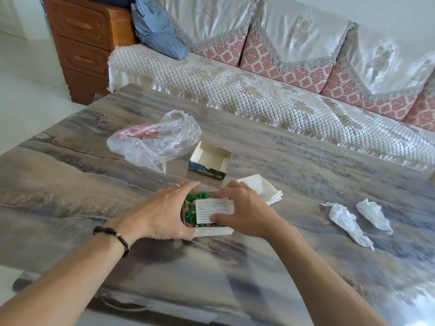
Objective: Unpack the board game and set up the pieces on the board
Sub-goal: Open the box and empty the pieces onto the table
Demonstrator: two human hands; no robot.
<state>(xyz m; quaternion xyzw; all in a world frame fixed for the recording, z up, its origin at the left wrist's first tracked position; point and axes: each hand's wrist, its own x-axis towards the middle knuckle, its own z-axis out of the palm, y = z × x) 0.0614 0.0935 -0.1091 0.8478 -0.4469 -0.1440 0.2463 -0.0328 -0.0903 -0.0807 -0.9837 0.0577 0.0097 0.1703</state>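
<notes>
A small white cardboard box sits on the marbled grey worktop, just below the centre of view. It is open at the top and filled with little plastic pieces, mostly green, with some yellow and pink ones showing at its left and near edges. A white printed slip lies over the pieces, covering the right part of the opening.

The left hand grips the box from 9 o'clock, thumb low on the near corner, fingers curved over the far edge; a ring sits on one finger and a dark bead bracelet on the wrist. The right hand pinches the slip from 3 o'clock, thumb on its near part and fingers over its far edge.

At 12 o'clock from the box lies its lid, upside down, empty, with a blue printed side. A clear bag with red print lies at 11 o'clock. A folded white sheet lies at 2 o'clock, partly hidden by the right hand. Two crumpled wrappers lie at 3 o'clock.
</notes>
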